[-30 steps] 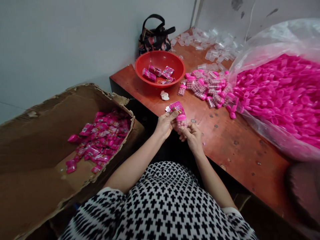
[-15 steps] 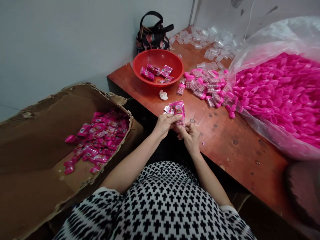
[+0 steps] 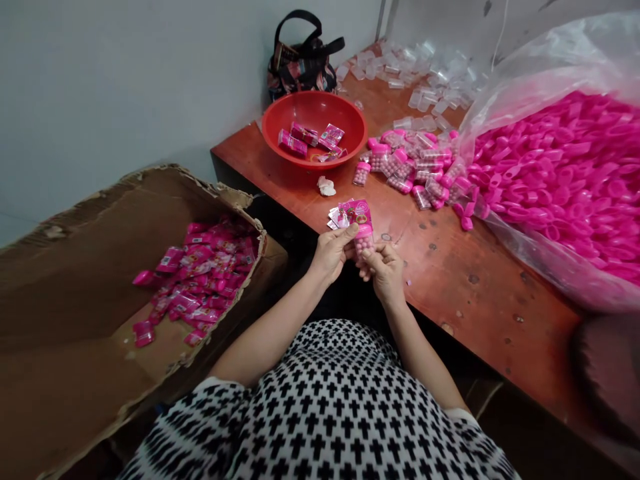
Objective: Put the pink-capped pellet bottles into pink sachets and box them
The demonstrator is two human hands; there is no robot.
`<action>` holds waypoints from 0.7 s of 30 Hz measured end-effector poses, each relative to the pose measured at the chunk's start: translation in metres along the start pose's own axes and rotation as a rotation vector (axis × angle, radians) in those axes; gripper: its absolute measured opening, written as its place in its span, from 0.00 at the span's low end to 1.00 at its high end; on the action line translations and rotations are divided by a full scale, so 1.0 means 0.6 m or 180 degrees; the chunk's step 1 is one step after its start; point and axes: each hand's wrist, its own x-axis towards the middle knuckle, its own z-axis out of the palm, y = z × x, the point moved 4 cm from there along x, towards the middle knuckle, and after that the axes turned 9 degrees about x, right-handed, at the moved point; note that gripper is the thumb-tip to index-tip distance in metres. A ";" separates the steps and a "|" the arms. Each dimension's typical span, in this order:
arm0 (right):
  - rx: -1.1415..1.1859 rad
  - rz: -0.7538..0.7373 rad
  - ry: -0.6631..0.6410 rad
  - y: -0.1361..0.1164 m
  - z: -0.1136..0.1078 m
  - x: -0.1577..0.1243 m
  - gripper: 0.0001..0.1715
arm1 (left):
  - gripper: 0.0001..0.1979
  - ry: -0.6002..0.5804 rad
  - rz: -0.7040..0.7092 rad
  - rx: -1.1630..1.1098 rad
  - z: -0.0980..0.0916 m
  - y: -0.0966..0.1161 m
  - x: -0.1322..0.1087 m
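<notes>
Above the table's near edge, a small clear jar of pink candy balls [image 3: 363, 245] with a pink cap sits between my two hands. My left hand [image 3: 331, 253] is closed at the jar's left side, its thumb near the cap. A printed pink wrapper [image 3: 358, 211] sticks up behind the cap; whether it is around the jar or only beside it I cannot tell. My right hand [image 3: 388, 272] pinches the jar's lower end, with its thumb on the front. Silvery-white wrapper pieces [image 3: 336, 218] show just beyond my left fingers.
A red bowl [image 3: 273, 137] holds several pink wrapped packs. Beside it lie filled jars [image 3: 400, 160], clear empty jars [image 3: 425, 97] and a bag of pink caps [image 3: 555, 180]. Left stands a cardboard box [image 3: 60, 287] with wrapped packs [image 3: 200, 280]. Crumpled white paper [image 3: 326, 186] lies near the bowl.
The pink cap and more of the jar now show below the printed wrapper. My right hand has shifted slightly down and right, and the camera view has moved a little.
</notes>
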 end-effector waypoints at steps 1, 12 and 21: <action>-0.0045 -0.0038 0.0015 0.000 0.000 -0.001 0.14 | 0.18 0.0022 0.0013 0.0053 -0.001 0.000 0.001; 0.0563 0.0510 0.0038 0.019 0.006 -0.001 0.15 | 0.16 0.0593 0.0074 0.0145 -0.003 -0.004 -0.017; -0.0427 -0.0280 0.0221 0.008 0.003 -0.017 0.13 | 0.18 0.0145 -0.0253 0.0154 -0.010 -0.007 -0.002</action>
